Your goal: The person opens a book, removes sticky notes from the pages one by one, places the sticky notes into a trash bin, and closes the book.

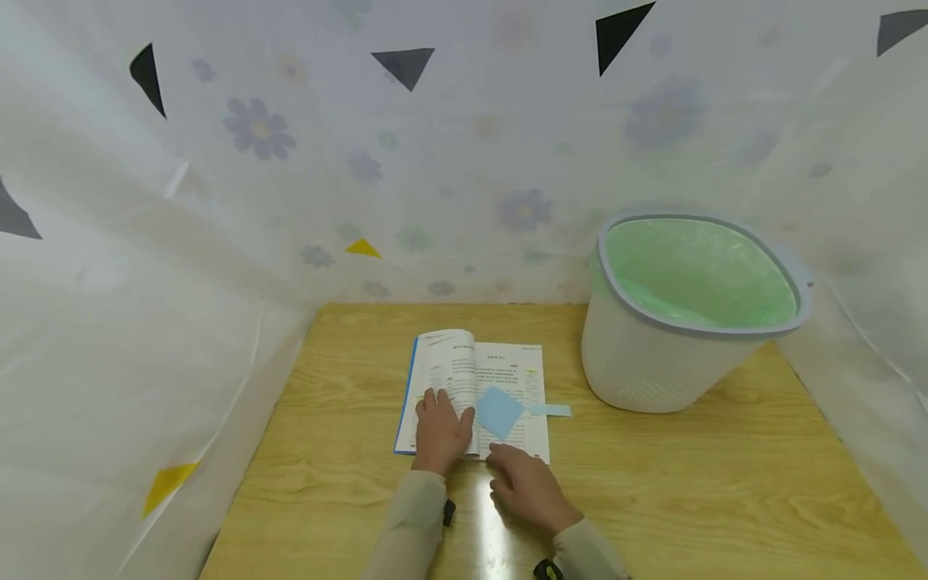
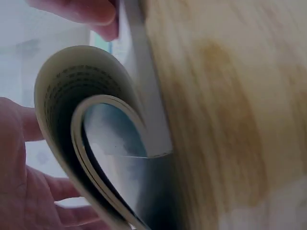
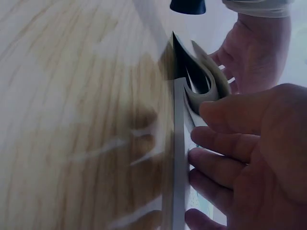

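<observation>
An open book lies on the wooden table, its left pages curving up from the spine. My left hand rests on the left page with fingers spread. In the left wrist view, it lies along the outside of the curled pages. A light blue paper square, turned like a diamond, lies on the right page. Beside it, a pale blue strip sticks out past the page's right edge. My right hand is at the bottom edge of the right page, its fingertips against the book with fingers loosely bent.
A tall white basket with a grey rim and green inside stands right of the book on the table. Behind and at the sides hangs a pale flowered sheet with black, grey and yellow triangles.
</observation>
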`<action>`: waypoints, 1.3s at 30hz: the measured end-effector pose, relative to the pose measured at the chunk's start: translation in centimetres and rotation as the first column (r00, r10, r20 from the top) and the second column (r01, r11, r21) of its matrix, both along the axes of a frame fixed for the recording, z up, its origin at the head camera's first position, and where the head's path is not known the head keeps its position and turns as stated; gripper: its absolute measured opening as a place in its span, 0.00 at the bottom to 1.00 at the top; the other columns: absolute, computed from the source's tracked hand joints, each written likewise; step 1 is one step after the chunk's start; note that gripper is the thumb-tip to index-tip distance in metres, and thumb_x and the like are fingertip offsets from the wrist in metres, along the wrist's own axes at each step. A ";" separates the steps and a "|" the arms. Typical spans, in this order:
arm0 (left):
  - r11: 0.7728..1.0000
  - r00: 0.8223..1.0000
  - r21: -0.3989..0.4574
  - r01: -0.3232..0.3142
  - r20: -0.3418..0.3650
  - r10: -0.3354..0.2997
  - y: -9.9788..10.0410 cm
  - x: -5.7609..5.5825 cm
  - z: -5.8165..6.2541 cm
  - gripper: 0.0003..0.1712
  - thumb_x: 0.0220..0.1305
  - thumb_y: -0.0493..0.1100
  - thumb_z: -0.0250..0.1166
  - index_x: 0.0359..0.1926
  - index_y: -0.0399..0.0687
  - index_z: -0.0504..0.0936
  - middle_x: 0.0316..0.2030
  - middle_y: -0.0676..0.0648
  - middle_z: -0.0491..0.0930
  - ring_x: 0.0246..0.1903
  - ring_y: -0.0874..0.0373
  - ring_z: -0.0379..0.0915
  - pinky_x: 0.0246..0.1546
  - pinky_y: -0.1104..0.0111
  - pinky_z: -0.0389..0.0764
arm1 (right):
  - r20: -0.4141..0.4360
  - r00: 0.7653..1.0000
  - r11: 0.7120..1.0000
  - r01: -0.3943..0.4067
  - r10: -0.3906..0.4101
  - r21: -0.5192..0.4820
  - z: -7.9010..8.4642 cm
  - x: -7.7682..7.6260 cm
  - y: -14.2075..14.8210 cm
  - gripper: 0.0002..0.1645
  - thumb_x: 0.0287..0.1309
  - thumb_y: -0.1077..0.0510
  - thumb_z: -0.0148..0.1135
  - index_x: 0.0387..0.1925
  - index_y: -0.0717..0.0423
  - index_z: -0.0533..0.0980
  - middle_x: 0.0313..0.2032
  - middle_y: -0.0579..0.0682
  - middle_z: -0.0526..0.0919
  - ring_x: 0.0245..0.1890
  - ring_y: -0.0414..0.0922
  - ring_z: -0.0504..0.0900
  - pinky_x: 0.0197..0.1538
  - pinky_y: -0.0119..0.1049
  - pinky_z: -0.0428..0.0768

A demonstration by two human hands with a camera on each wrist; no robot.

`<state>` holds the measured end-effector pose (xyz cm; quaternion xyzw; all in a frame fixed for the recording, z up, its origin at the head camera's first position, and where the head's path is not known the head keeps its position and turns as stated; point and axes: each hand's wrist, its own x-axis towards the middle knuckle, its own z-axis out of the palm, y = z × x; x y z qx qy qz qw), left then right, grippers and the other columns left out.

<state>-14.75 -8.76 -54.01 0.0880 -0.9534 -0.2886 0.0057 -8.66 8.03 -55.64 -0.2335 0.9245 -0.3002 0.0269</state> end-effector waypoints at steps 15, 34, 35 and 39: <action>0.995 1.000 -0.095 0.014 0.009 -0.013 -2.0 0.2 -0.6 0.31 0.70 0.54 0.59 0.68 0.46 0.68 0.59 0.34 0.74 0.58 0.38 0.70 0.52 0.47 0.78 | -0.024 1.000 0.999 -0.004 0.005 0.032 0.1 0.5 -0.9 0.15 0.56 0.59 0.63 0.46 0.57 0.82 0.60 0.59 0.81 0.61 0.58 0.79 0.61 0.57 0.76; 0.971 0.993 -0.210 0.114 0.037 -0.108 -0.8 1.4 -0.6 0.32 0.67 0.55 0.61 0.65 0.42 0.71 0.50 0.35 0.77 0.44 0.41 0.78 0.37 0.48 0.81 | 0.025 1.000 1.000 -0.002 0.003 -0.011 -0.1 1.1 -0.4 0.16 0.57 0.58 0.64 0.47 0.58 0.81 0.62 0.62 0.78 0.64 0.62 0.76 0.61 0.65 0.72; 0.970 0.993 -0.215 0.113 0.034 -0.109 -0.7 1.7 -0.7 0.33 0.66 0.55 0.62 0.65 0.40 0.71 0.51 0.35 0.77 0.45 0.40 0.78 0.38 0.48 0.81 | 0.020 1.000 1.000 -0.004 0.004 -0.010 -0.1 1.1 -0.4 0.15 0.57 0.58 0.64 0.46 0.58 0.81 0.62 0.62 0.78 0.64 0.62 0.76 0.61 0.66 0.73; 0.962 0.992 -0.241 0.127 0.054 -0.117 -0.1 2.8 -1.2 0.45 0.62 0.57 0.66 0.70 0.33 0.63 0.62 0.28 0.70 0.56 0.36 0.73 0.43 0.48 0.82 | 0.001 1.000 1.000 -0.013 0.013 -0.012 -0.2 1.1 -0.4 0.14 0.57 0.58 0.63 0.45 0.57 0.82 0.62 0.62 0.78 0.64 0.62 0.76 0.59 0.68 0.72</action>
